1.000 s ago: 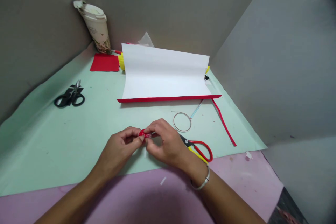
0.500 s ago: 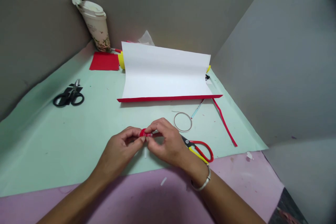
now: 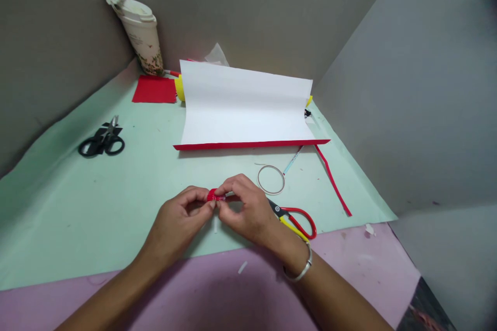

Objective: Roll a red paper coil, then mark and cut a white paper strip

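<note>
Both of my hands pinch a small rolled red paper piece (image 3: 215,196) just above the mint-green sheet (image 3: 77,207). My left hand (image 3: 178,222) grips it from the left with thumb and fingers closed. My right hand (image 3: 244,212), a silver bangle on its wrist, pinches its right side. Red-handled scissors (image 3: 297,219) lie partly under my right hand. A thin tape ring (image 3: 271,179) lies just beyond them.
A large white sheet with a red edge (image 3: 244,108) lies curled at the back over a yellow roll. Black scissors (image 3: 101,142) lie at left, a red paper square (image 3: 154,89) and a tilted paper cup (image 3: 142,33) in the corner. A red strip (image 3: 333,182) and a pen (image 3: 291,161) lie right.
Hardly anything has changed: both hands stay pinched on the red piece, with only slight finger movement and a small camera shift.
</note>
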A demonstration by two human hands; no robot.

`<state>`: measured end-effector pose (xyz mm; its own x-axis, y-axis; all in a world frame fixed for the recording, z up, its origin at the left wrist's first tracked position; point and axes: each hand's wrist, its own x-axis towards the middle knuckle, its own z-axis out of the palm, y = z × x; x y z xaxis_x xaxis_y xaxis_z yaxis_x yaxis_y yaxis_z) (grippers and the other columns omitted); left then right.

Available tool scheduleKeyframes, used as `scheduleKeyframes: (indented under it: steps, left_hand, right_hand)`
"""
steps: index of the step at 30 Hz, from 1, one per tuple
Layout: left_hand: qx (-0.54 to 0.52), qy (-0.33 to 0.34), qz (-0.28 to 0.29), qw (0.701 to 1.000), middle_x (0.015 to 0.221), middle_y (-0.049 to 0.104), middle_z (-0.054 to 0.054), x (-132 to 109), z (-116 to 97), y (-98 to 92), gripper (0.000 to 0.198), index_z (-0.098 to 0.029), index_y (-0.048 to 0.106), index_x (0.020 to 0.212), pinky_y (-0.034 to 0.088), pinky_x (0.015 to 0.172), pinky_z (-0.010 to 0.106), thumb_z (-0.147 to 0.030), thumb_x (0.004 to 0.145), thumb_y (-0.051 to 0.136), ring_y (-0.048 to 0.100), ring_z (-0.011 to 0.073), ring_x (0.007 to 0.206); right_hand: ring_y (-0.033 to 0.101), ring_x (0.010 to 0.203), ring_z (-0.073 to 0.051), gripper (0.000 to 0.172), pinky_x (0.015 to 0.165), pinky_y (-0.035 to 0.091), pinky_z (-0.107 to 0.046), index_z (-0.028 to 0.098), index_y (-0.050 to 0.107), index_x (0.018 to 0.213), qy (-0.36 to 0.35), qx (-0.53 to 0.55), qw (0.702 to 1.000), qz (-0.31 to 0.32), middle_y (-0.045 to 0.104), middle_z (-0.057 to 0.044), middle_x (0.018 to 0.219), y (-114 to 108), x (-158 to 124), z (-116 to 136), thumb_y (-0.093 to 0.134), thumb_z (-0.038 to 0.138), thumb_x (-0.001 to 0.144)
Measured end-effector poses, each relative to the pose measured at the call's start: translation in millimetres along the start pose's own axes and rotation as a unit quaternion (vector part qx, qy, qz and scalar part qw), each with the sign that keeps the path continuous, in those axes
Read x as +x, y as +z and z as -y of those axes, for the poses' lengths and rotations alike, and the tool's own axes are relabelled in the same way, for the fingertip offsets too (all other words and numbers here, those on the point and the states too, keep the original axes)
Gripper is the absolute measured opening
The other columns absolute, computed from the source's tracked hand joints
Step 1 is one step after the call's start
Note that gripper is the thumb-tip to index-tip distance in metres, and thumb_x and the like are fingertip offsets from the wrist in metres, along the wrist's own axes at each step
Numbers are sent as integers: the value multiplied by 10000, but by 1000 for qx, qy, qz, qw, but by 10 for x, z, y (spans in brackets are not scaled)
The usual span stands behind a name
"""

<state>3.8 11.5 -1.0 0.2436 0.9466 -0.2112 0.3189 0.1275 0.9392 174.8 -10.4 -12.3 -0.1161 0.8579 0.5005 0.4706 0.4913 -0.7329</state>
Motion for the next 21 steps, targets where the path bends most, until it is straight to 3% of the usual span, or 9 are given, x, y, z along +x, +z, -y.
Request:
scheduleKeyframes:
  steps: [5, 21]
  left_hand:
    - [-42, -20, -4, 999, 855, 754, 27, -8, -11, -13, 320, -234, 740, 863, 481, 775, 337, -525, 730, 729, 670, 244, 844]
    - [-76, -39, 2, 996, 830, 742, 11, -13, 0, -16, 278, -241, 761, 876, 491, 790, 332, -481, 738, 775, 655, 227, 826]
  right_hand:
    - [665, 920, -169, 166, 786, 654, -313, 232, 656, 1017, 32, 39, 999, 15, 649, -56, 988, -37, -6, -21, 639, 170, 864]
    - [654, 903, -182, 153, 750, 640, -308, 228, 656, 990, -8, -19, 1000, 14, 677, -57, 929, -45, 14, 21, 610, 130, 882]
